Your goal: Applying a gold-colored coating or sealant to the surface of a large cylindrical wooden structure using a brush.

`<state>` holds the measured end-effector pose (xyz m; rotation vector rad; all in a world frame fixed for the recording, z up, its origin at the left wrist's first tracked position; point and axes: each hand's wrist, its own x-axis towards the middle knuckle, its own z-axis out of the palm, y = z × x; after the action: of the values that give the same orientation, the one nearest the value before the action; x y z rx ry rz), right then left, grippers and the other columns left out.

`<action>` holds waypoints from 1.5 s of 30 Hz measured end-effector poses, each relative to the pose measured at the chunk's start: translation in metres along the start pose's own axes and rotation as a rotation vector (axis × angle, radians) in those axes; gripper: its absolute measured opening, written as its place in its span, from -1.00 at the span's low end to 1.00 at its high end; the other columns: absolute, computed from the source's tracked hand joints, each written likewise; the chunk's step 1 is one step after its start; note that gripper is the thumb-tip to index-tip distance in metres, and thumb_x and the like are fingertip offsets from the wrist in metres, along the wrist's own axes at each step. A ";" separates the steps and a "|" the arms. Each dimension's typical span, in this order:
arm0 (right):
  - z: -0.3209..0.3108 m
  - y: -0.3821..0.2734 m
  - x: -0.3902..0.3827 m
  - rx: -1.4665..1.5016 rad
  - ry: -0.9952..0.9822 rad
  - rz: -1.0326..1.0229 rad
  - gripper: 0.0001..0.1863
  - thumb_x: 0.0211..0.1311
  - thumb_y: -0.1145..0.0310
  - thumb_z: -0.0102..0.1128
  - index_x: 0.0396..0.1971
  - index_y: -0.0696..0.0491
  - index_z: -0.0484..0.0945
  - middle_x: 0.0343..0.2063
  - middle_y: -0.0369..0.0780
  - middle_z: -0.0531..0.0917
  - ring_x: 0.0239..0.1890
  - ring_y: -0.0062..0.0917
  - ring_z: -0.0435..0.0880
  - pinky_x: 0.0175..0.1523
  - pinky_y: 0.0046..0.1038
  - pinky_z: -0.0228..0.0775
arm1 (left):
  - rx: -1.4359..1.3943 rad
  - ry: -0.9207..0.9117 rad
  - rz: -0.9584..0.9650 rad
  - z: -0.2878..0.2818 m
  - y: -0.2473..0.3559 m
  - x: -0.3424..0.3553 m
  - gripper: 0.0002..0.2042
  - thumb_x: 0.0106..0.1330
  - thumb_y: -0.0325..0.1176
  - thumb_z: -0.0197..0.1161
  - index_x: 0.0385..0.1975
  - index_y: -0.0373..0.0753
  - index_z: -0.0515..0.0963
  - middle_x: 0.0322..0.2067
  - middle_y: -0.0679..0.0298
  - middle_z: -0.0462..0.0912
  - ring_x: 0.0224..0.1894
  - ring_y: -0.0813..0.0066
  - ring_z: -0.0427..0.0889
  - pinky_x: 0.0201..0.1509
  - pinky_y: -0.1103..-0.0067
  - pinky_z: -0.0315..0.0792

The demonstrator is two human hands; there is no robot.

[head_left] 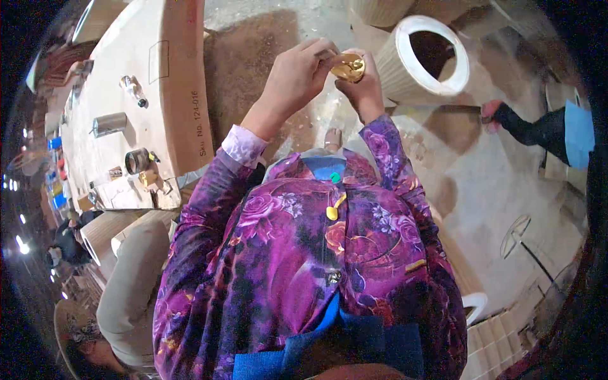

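Note:
In front of my chest, both hands are raised around a small, shiny gold, round piece [349,67] with a hollow or crumpled face; its exact kind is unclear. My right hand [363,90] is closed round its side and underside. On the other side, my left hand [305,68] is closed, its fingertips pinching at the gold piece's left edge. Part of the piece is hidden behind the fingers. Beyond my right hand stands a tall ribbed tan vessel [405,69] with a wide white rim [457,66].
At left, a cardboard-covered table [136,57] bears a bottle [133,90], a metal can [109,124] and a dark round container [137,161]. Another person's dark-sleeved arm [532,130] reaches in from the right. A wire hoop on a pole [516,236] stands lower right. Someone in beige [130,285] is lower left.

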<state>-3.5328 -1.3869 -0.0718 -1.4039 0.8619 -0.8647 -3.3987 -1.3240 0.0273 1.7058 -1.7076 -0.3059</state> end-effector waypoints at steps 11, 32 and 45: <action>0.026 0.008 0.172 -0.103 -0.197 -0.033 -0.50 -0.19 0.36 0.40 -0.16 0.08 0.42 -0.23 -0.10 0.53 -0.13 -0.21 0.51 0.00 -0.31 0.39 | 0.013 0.048 -0.170 0.000 -0.075 0.135 -0.81 0.24 -0.24 0.20 -0.36 -0.20 0.66 -0.43 0.06 0.62 -0.37 0.08 0.61 -0.31 0.35 0.46; 0.145 0.007 0.437 0.134 -0.248 -0.094 -0.44 -0.23 0.35 0.47 -0.14 0.08 0.43 -0.22 -0.20 0.53 -0.12 -0.40 0.53 0.03 -0.41 0.38 | -0.020 0.210 -0.094 -0.087 -0.282 0.301 -0.91 0.23 -0.34 0.21 -0.35 -0.16 0.59 -0.34 0.21 0.64 -0.30 0.11 0.62 -0.27 0.37 0.50; 0.298 -0.016 0.599 0.076 -0.341 -0.175 -0.39 -0.34 0.61 0.32 -0.10 0.07 0.41 -0.18 -0.20 0.50 -0.11 -0.39 0.55 0.04 -0.42 0.39 | 0.061 0.252 -0.158 -0.213 -0.431 0.400 -0.85 0.23 -0.47 0.13 -0.30 -0.19 0.65 -0.30 0.25 0.64 -0.31 0.24 0.64 -0.25 0.49 0.50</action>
<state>-2.9985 -1.7902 -0.0538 -1.5200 0.4483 -0.7508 -2.8889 -1.6850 0.0401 1.8427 -1.4161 -0.1052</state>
